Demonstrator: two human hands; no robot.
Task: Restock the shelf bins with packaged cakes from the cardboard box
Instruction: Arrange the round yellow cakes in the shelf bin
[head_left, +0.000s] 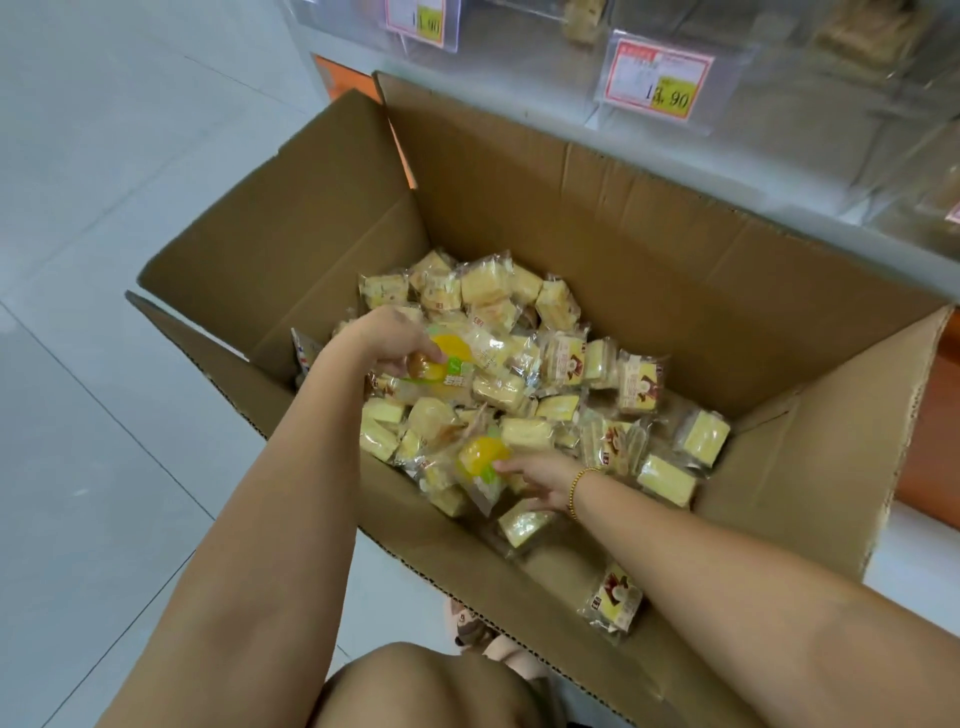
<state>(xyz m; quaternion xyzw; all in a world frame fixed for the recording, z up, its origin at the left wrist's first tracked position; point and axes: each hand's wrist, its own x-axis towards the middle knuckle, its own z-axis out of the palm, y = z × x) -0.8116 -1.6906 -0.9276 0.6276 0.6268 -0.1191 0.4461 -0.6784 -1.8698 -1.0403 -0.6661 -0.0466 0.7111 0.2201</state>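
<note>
Knee (415, 686) of the person is closest, at the bottom edge, and both bare forearms go from there into the cardboard box (519, 208). On the left is the pale tiled floor (104, 208); the box stands open beside it. Left hand (384, 338) is over the heap of packaged cakes (498, 291) inside the box, and its fingers (421, 356) are curled around a yellow and green packet (460, 366) at the top of the heap. Further right and nearer, the right hand (540, 480), with a bead bracelet (576, 488) on the wrist, reaches a second yellow packet (480, 457). Its fingers (506, 466) are rather straight and touch the wrapper, but I cannot tell if they grip it. One single cake pack (613, 603) lies alone in the near right corner of the box. Behind the box, on the right, are the clear shelf bins (805, 145) with price tags (660, 78).
</note>
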